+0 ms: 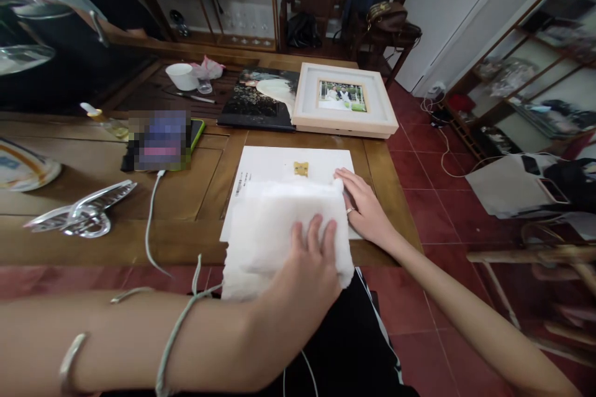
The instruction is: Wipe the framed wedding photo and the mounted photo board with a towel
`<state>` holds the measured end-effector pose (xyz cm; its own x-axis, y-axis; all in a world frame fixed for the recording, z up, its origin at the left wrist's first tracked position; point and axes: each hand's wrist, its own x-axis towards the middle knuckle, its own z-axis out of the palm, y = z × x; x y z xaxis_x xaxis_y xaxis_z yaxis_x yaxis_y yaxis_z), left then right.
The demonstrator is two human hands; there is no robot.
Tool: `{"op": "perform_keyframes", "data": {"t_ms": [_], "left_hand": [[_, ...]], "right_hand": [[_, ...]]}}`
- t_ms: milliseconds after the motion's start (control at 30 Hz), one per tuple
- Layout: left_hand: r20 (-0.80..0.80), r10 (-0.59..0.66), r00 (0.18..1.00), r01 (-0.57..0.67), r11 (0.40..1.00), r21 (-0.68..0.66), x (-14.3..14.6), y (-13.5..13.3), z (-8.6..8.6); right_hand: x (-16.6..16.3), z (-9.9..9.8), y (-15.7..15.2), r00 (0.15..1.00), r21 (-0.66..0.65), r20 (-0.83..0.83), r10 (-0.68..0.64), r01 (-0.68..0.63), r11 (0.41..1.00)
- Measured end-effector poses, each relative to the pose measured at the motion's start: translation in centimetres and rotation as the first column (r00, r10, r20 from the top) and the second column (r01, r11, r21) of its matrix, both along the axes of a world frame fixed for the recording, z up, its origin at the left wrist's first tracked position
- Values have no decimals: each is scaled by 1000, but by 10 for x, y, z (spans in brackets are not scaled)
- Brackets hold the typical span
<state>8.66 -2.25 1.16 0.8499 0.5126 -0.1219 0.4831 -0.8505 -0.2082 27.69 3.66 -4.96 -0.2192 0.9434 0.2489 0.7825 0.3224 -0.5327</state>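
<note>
A white paper towel (274,223) with ragged edges covers the lower part of a flat white board (321,157) and hangs over the table's front edge. My left hand (311,267) lies on the towel with its fingers stretched out, pressing on its right half. At the board's right edge rests my right hand (365,208), fingers extended, with the thumb side near the towel's corner. Above the towel, a small gold-coloured metal piece (300,169) sits on the board. A barcode label (239,185) is on the board's left side. Whatever lies under the towel is hidden.
Behind the board lie a dark photo panel (261,99) and a framed photo (377,93). To the left are a phone (198,133) with a white cable (149,223), a clear hair claw (88,214), a dropper bottle (112,127) and a white cup (182,77). Another person stands at the far left.
</note>
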Motion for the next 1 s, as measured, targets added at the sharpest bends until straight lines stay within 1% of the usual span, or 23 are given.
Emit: {"op": "perform_keyframes", "data": {"t_ms": [33, 100, 167, 233, 300, 367, 400, 433, 500, 567, 667, 733, 767, 800, 867, 933, 1000], "left_hand": [[-2, -17, 1000, 17, 1000, -21, -2, 1, 2], [-3, -16, 1000, 15, 999, -45, -3, 17, 6], [3, 40, 999, -40, 998, -42, -1, 46, 5], [22, 88, 996, -87, 996, -29, 2, 81, 2], [53, 87, 995, -85, 996, -33, 5, 111, -4], [66, 66, 996, -63, 997, -48, 7, 129, -9], [63, 60, 996, -57, 997, -51, 7, 132, -10], [61, 56, 997, -54, 998, -42, 7, 130, -11], [52, 53, 997, -53, 999, -2, 6, 114, -10], [28, 48, 998, -49, 998, 27, 6, 85, -8], [6, 37, 999, -38, 999, 38, 6, 36, -8], [23, 41, 999, -43, 998, 54, 5, 13, -8], [31, 39, 999, -41, 998, 55, 4, 7, -7], [32, 30, 999, -31, 998, 46, 3, 6, -6], [20, 15, 1000, -15, 1000, 5, 3, 18, -2], [9, 37, 999, -37, 999, -24, 5, 43, 1], [35, 89, 995, -88, 996, -20, 9, 72, 0]], "right_hand": [[0, 0, 0, 1000, -2, 2, -1, 1, 1000], [0, 0, 0, 1000, 3, 4, -8, 8, 1000], [0, -2, 0, 1000, 14, -1, -15, 15, 1000], [0, -2, 0, 1000, 16, -7, -14, 14, 1000], [1, -2, -1, 1000, 12, -3, -16, 16, 1000], [1, -2, -1, 1000, 6, 5, -19, 19, 1000], [1, -2, -1, 1000, 5, 7, -20, 20, 1000], [1, -2, -1, 1000, 3, 8, -21, 21, 1000], [1, -2, 0, 1000, 1, 3, -19, 19, 1000], [1, -3, 0, 1000, 4, -2, -15, 15, 1000], [1, -3, 0, 1000, 2, -3, -15, 15, 1000], [0, -3, 1, 1000, -1, -7, -17, 17, 1000], [0, -3, 1, 1000, -2, -11, -19, 19, 1000], [0, -3, 1, 1000, -3, -16, -22, 22, 1000], [0, -2, 1, 999, -12, -30, -25, 24, 1000], [0, 0, 0, 997, -29, -67, -34, 32, 999], [0, 2, -2, 988, -60, -139, -72, 65, 996]]}}
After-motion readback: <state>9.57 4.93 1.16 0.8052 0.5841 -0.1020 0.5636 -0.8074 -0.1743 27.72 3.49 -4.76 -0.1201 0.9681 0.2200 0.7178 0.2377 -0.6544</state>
